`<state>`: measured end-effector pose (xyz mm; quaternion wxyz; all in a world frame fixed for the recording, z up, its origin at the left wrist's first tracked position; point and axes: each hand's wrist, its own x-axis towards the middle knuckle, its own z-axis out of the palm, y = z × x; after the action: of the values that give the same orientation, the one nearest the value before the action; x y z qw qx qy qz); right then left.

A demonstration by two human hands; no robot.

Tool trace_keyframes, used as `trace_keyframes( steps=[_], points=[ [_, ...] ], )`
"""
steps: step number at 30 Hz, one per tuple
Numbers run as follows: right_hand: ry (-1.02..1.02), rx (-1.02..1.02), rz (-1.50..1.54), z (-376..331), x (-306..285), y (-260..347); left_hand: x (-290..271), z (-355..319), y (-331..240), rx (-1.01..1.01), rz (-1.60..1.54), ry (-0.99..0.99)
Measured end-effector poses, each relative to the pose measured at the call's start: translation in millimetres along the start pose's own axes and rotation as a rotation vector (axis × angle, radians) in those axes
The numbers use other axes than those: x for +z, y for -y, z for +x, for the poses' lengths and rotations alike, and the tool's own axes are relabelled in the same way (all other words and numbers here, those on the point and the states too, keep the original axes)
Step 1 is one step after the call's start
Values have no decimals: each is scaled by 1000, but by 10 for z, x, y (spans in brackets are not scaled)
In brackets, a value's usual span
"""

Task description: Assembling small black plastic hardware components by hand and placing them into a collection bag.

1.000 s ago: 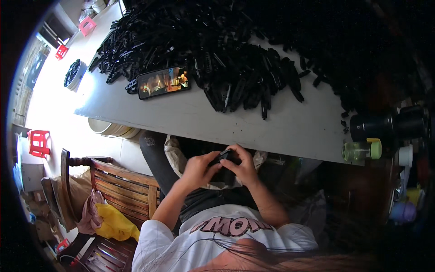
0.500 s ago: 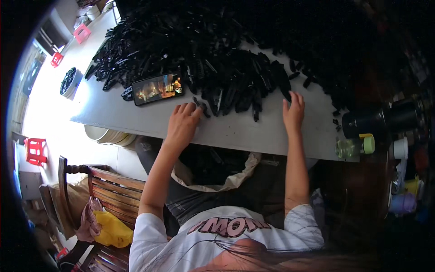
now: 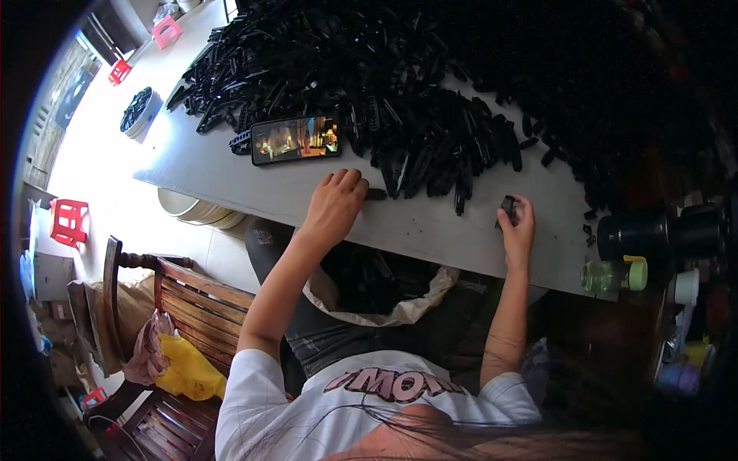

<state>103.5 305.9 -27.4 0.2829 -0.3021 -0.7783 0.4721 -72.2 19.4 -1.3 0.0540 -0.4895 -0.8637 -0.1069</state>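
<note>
**Small black parts, one in each hand**

At a grey table [image 3: 430,230] heaped with black plastic parts [image 3: 400,107], my right hand [image 3: 517,230] closes its fingers around one small black part [image 3: 507,207], holding it just above the table's near side, apart from the heap. My left hand [image 3: 334,206] lies flat, fingers together, their tips touching a stub [image 3: 376,194] at the heap's edge, just below a phone [image 3: 296,139] lying with its screen lit. The parts look light, stiff and smooth, moulded plastic by my judgement; a pinch across the short sides should hold one, and the interlocked heap may drag neighbours along if I pull. A sack [image 3: 400,307] hangs open beneath the table edge, over my lap. A capped bottle [image 3: 611,274] stands to my right.
</note>
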Motion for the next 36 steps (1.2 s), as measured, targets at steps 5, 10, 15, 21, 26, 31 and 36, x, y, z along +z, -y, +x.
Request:
trace_keyframes(
  steps=[5, 10, 15, 21, 26, 31, 36],
  points=[
    [51, 202, 356, -458, 65, 309, -145, -142, -163, -268, -658, -53],
    [221, 186, 800, -818, 558, 575, -21, -332, -456, -483, -1404, 42],
    [238, 145, 793, -942, 858, 847, 66, -345, -641, -266, -1223, -145],
    [313, -154, 506, -1050, 818, 843, -65, -413, -770, -308, -1336, 155],
    [405, 127, 958, -1153, 732, 722, 109, -456, -897, -202, -1577, 197],
    [389, 265, 972, -1083, 592, 495, 116, -285, -1077, -103, -1233, 110],
    [-82, 67, 618, -418, 270, 198, 199, 103, -1058, -10, -804, 34]
  ],
)
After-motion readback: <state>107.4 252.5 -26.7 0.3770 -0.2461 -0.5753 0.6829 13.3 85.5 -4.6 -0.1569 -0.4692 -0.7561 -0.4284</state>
